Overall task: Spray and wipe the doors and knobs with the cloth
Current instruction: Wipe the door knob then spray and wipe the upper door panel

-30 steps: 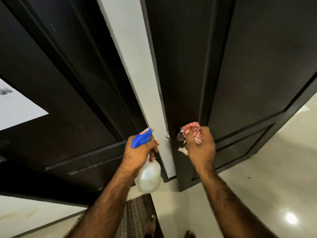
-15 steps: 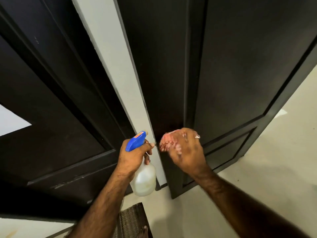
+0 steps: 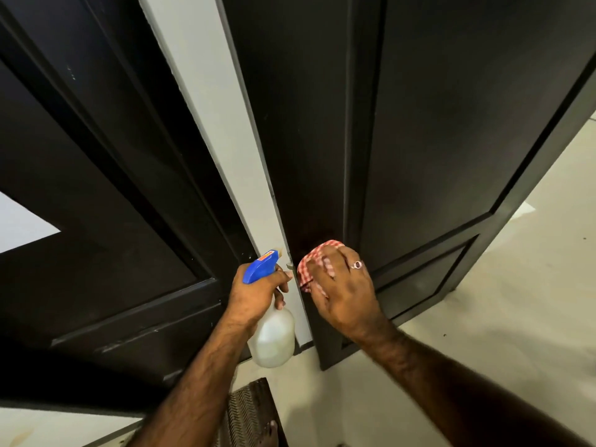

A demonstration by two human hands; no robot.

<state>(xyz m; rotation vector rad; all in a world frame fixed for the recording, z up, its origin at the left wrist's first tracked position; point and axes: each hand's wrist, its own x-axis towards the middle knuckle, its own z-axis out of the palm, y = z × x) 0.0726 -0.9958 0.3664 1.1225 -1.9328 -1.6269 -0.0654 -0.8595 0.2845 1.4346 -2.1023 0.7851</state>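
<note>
My right hand [image 3: 343, 287] grips a red-and-white checked cloth [image 3: 311, 262] wrapped over the knob of the dark right door [image 3: 435, 130]; the knob itself is hidden under cloth and fingers. A ring sits on one finger. My left hand [image 3: 258, 293] holds a white spray bottle [image 3: 274, 337] with a blue trigger head [image 3: 260, 267], just left of the cloth, nozzle pointing up toward the door edge. A second dark door [image 3: 106, 175] stands open at the left.
A pale wall strip [image 3: 222, 124] runs between the two doors. A small metal latch [image 3: 290, 265] shows at the door edge. Light tiled floor [image 3: 516, 301] spreads to the right. A dark woven mat [image 3: 250, 414] and a bare foot [image 3: 270, 432] lie below.
My right hand has turned with the cloth around the knob, which showed a second ago and is now covered. The view has shifted slightly; the left hand keeps the bottle in place.
</note>
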